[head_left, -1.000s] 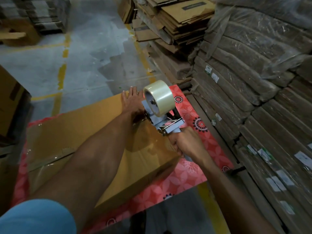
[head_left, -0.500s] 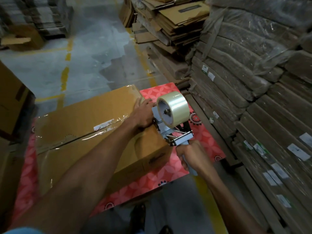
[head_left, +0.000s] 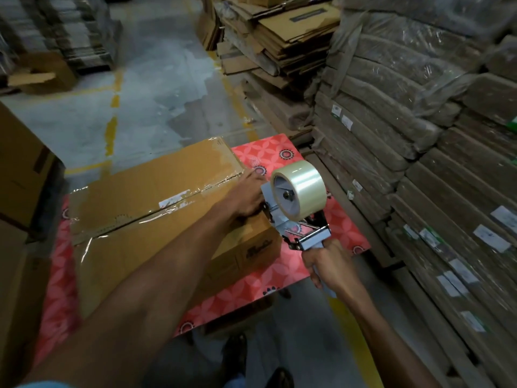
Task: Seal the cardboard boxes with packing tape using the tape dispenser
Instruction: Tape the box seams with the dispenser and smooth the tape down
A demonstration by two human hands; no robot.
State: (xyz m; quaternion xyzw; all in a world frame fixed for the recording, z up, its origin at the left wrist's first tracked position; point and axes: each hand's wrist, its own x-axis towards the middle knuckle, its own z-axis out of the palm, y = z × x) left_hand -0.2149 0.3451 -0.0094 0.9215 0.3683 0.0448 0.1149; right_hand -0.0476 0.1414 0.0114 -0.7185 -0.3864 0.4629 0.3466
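Brown cardboard box (head_left: 156,197) lies lengthwise on the red flower-patterned counter (head_left: 279,278), flaps down, and a strip of clear tape (head_left: 179,204) glints along its top seam from end to end. Right hand (head_left: 327,264) is wrapped tight round the handle of the grey metal tape dispenser (head_left: 293,228), and that dispenser is up against the box's right end, just at the top corner. Big roll of clear packing tape (head_left: 300,189) sits on its hub, open side facing the camera. Left hand (head_left: 246,197) is spread on the box top at that same right edge, fingers fairly straight, pressing on the cardboard right beside the dispenser's frame. Off to the right, plastic-wrapped stacks of flattened cardboard (head_left: 419,169) rise close beside the counter. Beyond the box there's grey concrete floor (head_left: 156,88) with yellow painted lines (head_left: 112,133), and another brown carton (head_left: 19,169) stands at the far left.
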